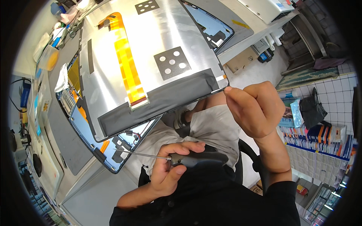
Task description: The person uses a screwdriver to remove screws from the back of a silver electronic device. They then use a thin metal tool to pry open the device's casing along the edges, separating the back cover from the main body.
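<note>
A large tablet display panel [107, 83] lies with its silver metal back up, tilted over an opened tablet body [128, 139] with a blue frame. An orange ribbon cable [128, 64] runs along the panel's back to a strip of black tape [181, 92] by the near edge. My right hand [256, 107] is closed, thumb and finger pinching the panel's near right corner. Below the panel, over my lap, my left hand [167, 167] grips a tool with a dark handle [200, 160] and a thin pointed metal shaft, its tip pointing left near the tablet body's corner.
The tablet lies on a grey mat [69, 147] on the workbench, past whose edge it overhangs. A clear container [48, 58] with something orange stands at the left among tools. White equipment [264, 9] sits far right. A rack of packets [316, 139] stands right of my chair.
</note>
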Demonstrator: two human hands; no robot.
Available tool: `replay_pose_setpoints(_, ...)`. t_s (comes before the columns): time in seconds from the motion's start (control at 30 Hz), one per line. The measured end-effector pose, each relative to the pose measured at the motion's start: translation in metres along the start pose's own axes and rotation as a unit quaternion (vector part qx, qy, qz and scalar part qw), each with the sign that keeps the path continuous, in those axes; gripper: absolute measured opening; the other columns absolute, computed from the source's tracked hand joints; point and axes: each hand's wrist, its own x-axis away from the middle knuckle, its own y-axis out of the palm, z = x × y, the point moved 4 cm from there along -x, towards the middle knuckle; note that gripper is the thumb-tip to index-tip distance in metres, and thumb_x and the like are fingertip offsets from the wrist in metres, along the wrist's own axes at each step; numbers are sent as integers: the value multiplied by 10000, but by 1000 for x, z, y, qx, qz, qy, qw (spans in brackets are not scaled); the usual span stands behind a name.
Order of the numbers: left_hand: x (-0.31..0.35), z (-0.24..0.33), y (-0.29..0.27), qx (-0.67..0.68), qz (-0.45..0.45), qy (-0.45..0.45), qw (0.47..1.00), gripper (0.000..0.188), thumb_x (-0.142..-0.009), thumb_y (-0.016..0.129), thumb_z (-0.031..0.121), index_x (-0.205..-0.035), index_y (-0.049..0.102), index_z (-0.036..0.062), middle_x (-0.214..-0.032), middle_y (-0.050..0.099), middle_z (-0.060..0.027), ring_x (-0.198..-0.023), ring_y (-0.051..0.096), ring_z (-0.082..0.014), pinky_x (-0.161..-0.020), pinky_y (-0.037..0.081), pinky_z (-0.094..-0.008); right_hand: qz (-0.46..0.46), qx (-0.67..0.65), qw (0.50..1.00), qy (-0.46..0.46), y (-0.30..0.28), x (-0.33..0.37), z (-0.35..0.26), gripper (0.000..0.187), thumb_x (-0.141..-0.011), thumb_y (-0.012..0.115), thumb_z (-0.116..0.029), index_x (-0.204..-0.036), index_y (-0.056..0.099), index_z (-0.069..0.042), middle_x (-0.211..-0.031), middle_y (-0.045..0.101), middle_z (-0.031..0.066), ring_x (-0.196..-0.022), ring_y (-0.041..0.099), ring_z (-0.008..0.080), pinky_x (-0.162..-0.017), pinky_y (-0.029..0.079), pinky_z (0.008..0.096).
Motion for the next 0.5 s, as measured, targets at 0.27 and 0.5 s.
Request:
replay_pose_setpoints(0.27, -2, -5, -1, 7, -1, -13, 1000, 308, -987, 547, 175, -1213, 407, 21, -1258, 526, -250, -1248, 483, -349, -1108, 308, -523, -39, 22, 999, 16, -1, -13, 1, 272, -578, 666, -112, -846, 680, -71, -678, 512, -1, -531, 461, 151, -414, 331, 260)
replay_pose_setpoints(0.5, -4, -8, -1, 6, -5, -26, 1000, 297, -984, 538, 146, -1208, 401, 9, -1259, 525, -253, -1249, 485, -344, -1107, 312, -514, -123, -26, 988, 84, -6, -25, 5, 228, -627, 748, -3, -825, 652, -60, -677, 530, 47, -563, 516, 209, -466, 388, 304)
